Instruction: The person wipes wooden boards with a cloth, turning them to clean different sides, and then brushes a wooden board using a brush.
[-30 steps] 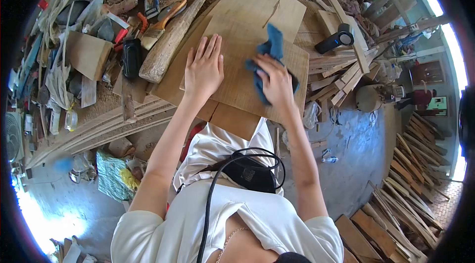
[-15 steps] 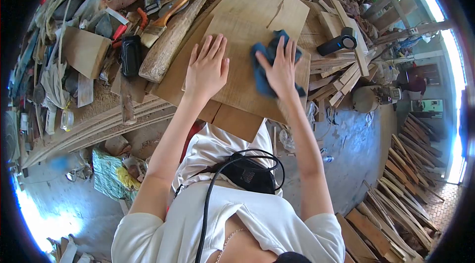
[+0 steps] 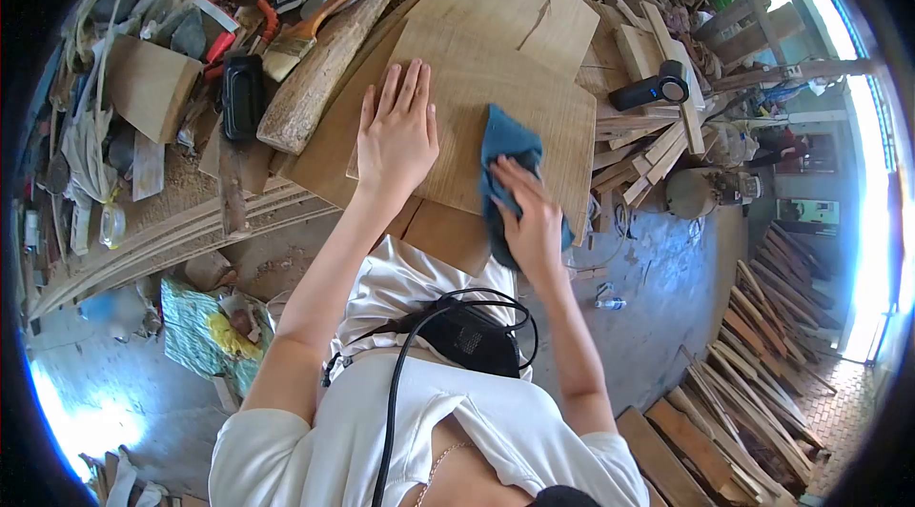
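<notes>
My left hand (image 3: 398,131) lies flat on the left part of a light wooden board (image 3: 457,78), fingers stretched toward its far edge, with nothing in it. Near the board's right side, my right hand (image 3: 527,216) presses on a blue cloth (image 3: 510,140), which is bunched under the palm and fingers. Part of the cloth spreads out beyond the fingertips. Another pale board (image 3: 534,7) with a dark crack lies behind the first one. A darker brown board (image 3: 443,238) shows under the near edge.
A thick wooden stick (image 3: 334,59), a paintbrush (image 3: 310,29) and a black case (image 3: 242,97) lie on the left. To the right are a black cylindrical device (image 3: 650,88) and wood strips (image 3: 658,156). Stacked planks (image 3: 753,374) stand on the floor at lower right.
My right hand and the blue cloth have moved nearer to my body along the board's right side. My left hand stays almost in place. The view has shifted slightly.
</notes>
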Motion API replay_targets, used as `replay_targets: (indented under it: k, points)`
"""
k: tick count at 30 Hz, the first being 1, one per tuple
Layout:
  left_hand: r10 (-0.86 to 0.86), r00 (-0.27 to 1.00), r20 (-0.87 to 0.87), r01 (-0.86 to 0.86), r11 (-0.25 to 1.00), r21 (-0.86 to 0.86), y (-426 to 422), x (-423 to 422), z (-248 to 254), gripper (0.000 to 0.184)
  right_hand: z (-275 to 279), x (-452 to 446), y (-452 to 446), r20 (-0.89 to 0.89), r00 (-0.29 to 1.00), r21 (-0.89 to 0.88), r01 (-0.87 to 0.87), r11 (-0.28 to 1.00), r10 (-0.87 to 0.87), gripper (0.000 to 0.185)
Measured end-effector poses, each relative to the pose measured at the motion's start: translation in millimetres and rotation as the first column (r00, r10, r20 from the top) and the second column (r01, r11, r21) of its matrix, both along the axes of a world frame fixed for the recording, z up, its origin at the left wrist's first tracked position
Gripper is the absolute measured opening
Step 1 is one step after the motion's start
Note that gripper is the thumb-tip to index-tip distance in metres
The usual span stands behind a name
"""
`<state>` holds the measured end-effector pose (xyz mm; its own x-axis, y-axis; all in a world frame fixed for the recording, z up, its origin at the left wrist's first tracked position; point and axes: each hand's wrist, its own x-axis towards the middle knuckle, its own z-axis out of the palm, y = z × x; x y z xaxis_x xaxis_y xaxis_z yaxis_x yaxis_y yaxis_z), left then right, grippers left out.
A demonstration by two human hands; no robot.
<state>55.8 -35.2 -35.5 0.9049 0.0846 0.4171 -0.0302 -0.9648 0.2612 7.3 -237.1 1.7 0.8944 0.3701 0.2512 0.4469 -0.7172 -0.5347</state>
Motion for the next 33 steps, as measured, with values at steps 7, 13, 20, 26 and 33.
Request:
replay_targets:
  k: [7, 13, 20, 26, 33]
  points:
    - [-0.07, 0.997, 0.014, 0.07, 0.998, -0.003, 3.9, -1.4, 1.5, 0.048, -17.9, 78.6, 24.4, 0.178, 0.982, -0.008, 0.068, 0.998, -0.065, 0.033]
    - [0.006, 1.0, 0.008, -0.006, 1.0, -0.014, -2.7, -2.1, 2.6, 0.049, -22.2, 174.1, 61.3, 0.212, 0.971, 0.01, 0.108, 0.994, -0.108, 0.033]
    - [0.038, 0.999, -0.014, -0.038, 0.999, -0.03, -4.9, 0.4, -1.7, 0.049, -11.5, 27.7, 27.0, 0.089, 0.995, -0.041, -0.047, 0.998, 0.05, 0.042]
    - [-0.037, 0.999, -0.008, 0.037, 0.999, -0.003, 0.5, 0.0, -0.5, 0.049, -13.6, 56.5, 33.3, 0.109, 0.994, -0.048, -0.001, 0.999, 0.006, 0.039]
    - [0.013, 0.999, 0.036, -0.012, 1.0, -0.027, -4.5, 0.9, 2.3, 0.048, -30.2, 181.4, 77.6, 0.303, 0.946, -0.036, 0.131, 0.991, -0.114, 0.037]
